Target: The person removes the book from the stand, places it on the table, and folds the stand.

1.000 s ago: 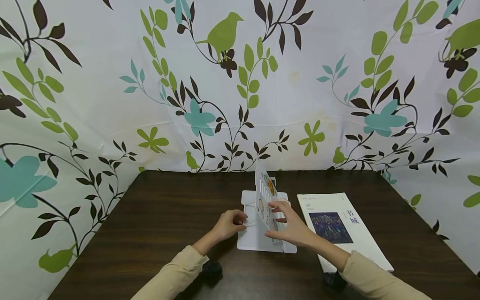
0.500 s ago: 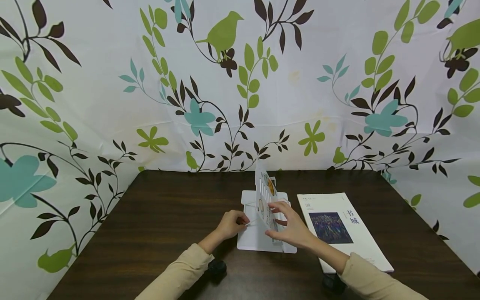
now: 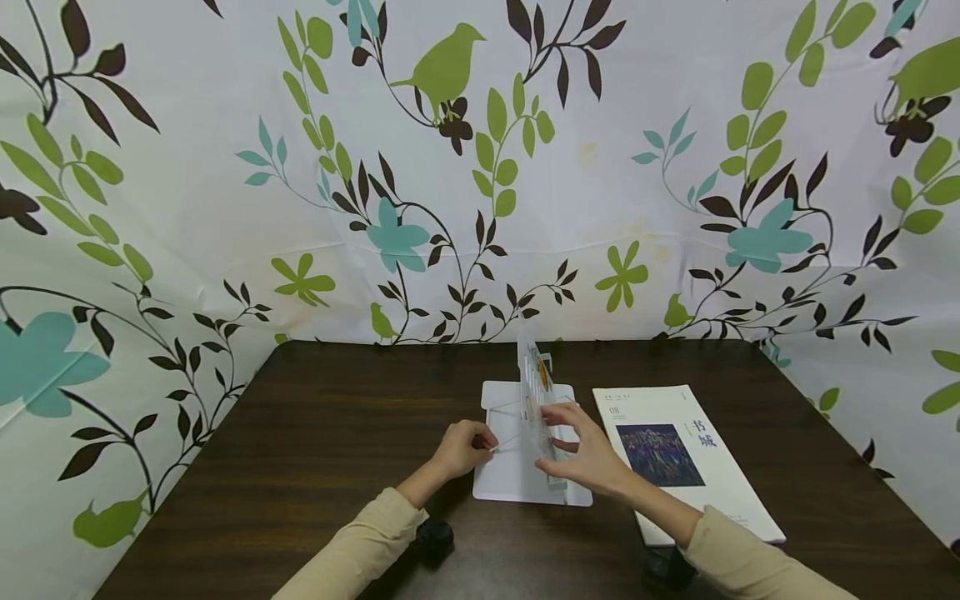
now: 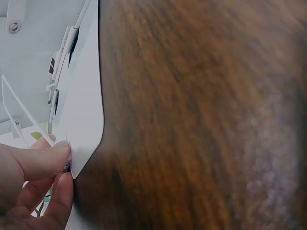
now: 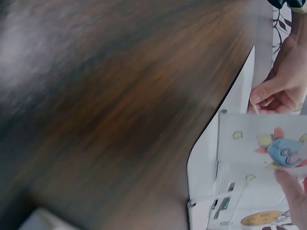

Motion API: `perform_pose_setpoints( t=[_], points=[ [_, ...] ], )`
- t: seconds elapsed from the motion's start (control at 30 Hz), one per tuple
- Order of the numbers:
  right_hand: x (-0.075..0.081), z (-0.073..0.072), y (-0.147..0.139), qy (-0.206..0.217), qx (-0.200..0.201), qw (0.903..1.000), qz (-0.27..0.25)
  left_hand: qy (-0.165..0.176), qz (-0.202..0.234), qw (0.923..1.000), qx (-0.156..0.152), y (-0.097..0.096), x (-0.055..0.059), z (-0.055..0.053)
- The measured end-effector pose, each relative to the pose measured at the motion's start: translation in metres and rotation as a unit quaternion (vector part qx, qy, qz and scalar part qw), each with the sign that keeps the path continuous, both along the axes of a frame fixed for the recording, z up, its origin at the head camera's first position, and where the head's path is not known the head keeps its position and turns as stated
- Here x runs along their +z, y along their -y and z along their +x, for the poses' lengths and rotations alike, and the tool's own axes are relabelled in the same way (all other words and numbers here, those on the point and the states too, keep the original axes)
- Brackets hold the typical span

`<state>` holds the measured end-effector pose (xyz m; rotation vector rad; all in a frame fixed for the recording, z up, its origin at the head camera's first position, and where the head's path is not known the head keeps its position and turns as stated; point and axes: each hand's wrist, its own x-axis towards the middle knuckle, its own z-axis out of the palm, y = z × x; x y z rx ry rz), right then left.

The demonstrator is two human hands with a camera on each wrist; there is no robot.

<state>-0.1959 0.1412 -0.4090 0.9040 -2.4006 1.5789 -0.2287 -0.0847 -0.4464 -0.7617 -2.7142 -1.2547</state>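
A white folding book stand has its base plate (image 3: 504,485) flat on the table. Its panel (image 3: 534,385) stands nearly upright, edge-on to the head view. In the right wrist view the panel carries cartoon prints (image 5: 286,152) and slots. Between thumb and fingers my left hand (image 3: 461,450) pinches a thin white wire support (image 4: 27,110) at the base's left edge. In the left wrist view the wire slants up from the fingertips. My right hand (image 3: 579,450) holds the panel from the right, the fingers bent at its edge; part of its grip is hidden.
Right of the stand lies a white book (image 3: 731,492) with a dark picture on its cover. Dark wood tabletop (image 3: 360,408) surrounds both. A patterned cloth (image 3: 585,192) hangs behind the far edge. Black wrist devices (image 3: 435,537) sit below the sleeves.
The panel has swung to the right and stands more upright. My left hand shifted slightly right with the wire, then stayed. My right hand moved slightly right with the panel.
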Motion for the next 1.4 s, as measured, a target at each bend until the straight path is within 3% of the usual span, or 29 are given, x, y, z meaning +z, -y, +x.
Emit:
perform_pose_setpoints(
  t=[0.1,0.27,0.63,1.07,1.4],
  points=[
    [0.006,0.001,-0.005,0.031,0.021,0.9991,-0.021,0.002,-0.001,1.0000,0.001,0.000,0.001,0.001],
    [0.002,-0.003,-0.015,0.039,0.040,0.9974,-0.045,0.005,0.002,1.0000,0.003,-0.001,0.002,0.002],
    [-0.001,0.001,-0.026,0.055,0.003,0.9974,-0.046,0.008,0.003,0.9999,0.008,-0.002,0.001,0.001],
    [-0.001,0.002,-0.027,0.064,0.005,0.9962,-0.058,-0.011,-0.012,0.9999,0.002,-0.003,0.002,0.000],
    [-0.001,0.002,-0.025,0.051,0.011,0.9968,-0.060,-0.002,-0.037,0.9993,0.008,-0.005,0.003,0.001]
  ],
)
